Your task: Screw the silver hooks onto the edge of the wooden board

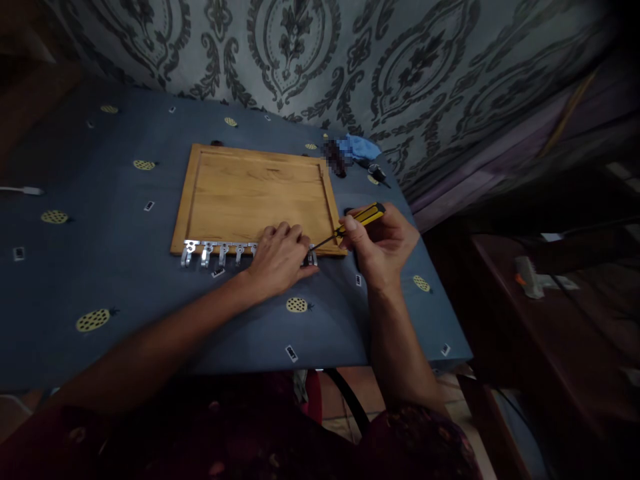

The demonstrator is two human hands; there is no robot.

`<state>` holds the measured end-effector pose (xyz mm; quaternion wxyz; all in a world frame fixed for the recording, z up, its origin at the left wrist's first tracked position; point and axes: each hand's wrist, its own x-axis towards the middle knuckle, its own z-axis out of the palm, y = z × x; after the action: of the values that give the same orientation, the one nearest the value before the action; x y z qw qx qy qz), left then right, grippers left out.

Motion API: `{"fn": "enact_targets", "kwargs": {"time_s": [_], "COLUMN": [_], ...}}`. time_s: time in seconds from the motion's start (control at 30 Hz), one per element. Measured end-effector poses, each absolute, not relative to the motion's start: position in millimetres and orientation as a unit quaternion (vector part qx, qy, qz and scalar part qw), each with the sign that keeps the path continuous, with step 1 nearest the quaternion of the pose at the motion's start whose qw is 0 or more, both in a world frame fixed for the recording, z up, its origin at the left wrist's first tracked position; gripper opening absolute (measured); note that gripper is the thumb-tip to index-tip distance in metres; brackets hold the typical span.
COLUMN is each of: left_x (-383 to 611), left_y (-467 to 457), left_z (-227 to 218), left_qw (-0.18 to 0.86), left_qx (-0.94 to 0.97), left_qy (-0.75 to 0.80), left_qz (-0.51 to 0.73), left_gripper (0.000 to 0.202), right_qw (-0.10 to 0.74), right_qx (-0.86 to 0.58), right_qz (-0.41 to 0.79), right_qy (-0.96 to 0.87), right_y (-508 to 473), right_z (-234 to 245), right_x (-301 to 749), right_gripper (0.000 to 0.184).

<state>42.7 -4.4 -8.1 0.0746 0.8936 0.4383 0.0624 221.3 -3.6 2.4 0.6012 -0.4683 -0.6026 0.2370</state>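
A framed wooden board (250, 193) lies flat on the table, with a silver metal hook rail (207, 253) along its near edge. My left hand (280, 259) is closed over the right part of that rail; its fingers rest on the board and its thumb lies along the near side. In my right hand (385, 248) is a yellow and black screwdriver (368, 215), held by its handle and slanting down to the left. The shaft reaches the rail's right end beside my left fingers. Whether the tip sits in a screw is too small to tell.
A blue cloth (361, 148) and a set of keys (379, 175) lie beyond the board's far right corner. A dark object shows partly behind my right hand. A white cable (23, 191) enters from the left. The patterned blue tablecloth (125, 267) ends at the right and near edges.
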Motion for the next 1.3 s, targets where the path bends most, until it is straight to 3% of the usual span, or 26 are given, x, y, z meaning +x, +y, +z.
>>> {"fn": "enact_targets", "kwargs": {"time_s": [0.2,0.53,1.03,1.3], "left_x": [43,43,43,43], "left_y": [-4,-5,-5,-5], "left_z": [-7,-5,-4,-5], "left_qw": [0.084,0.081,0.092,0.083], "left_qx": [0.892,0.893,0.891,0.891], "left_qy": [0.44,0.441,0.443,0.444], "left_qz": [0.054,0.045,0.042,0.044], "left_gripper": [0.047,0.048,0.048,0.048], "right_qw": [0.605,0.562,0.588,0.556], "right_qx": [-0.435,-0.453,-0.436,-0.449], "right_qz": [0.242,0.259,0.268,0.293], "right_qy": [-0.621,-0.642,-0.626,-0.635], "right_y": [-4,-9,-3,-5], "right_z": [4,7,5,14], "right_x": [222,229,223,229], "right_gripper": [0.03,0.032,0.033,0.032]}}
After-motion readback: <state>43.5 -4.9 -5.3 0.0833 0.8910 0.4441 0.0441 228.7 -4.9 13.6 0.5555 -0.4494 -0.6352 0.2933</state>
